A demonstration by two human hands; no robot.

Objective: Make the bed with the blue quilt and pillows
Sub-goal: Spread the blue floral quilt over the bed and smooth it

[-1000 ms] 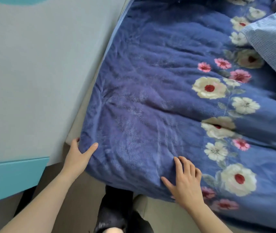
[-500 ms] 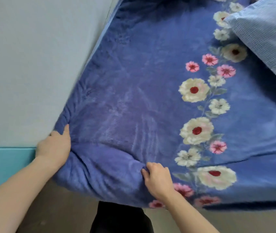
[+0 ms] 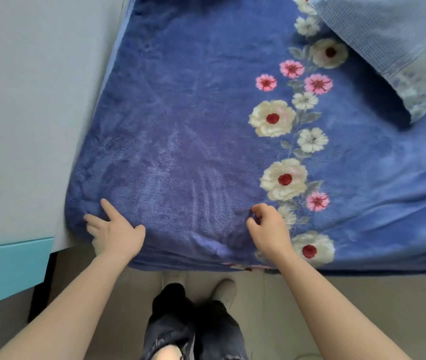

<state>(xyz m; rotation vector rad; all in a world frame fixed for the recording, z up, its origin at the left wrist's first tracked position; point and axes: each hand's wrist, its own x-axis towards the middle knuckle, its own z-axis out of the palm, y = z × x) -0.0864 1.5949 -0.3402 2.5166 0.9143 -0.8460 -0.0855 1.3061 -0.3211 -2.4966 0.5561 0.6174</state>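
Two hands rest on the blue quilt's near edge: left hand spread flat, right hand pinching fabric. Pillow beyond the quilt's flowers, cropped. No writing.

I see my left hand flat, fingers spread, on the blue quilt at its near corner; my right hand pinches its near edge, pillow lying at its far right.

Pale grey wall at left — turquoise band low; beige floor.
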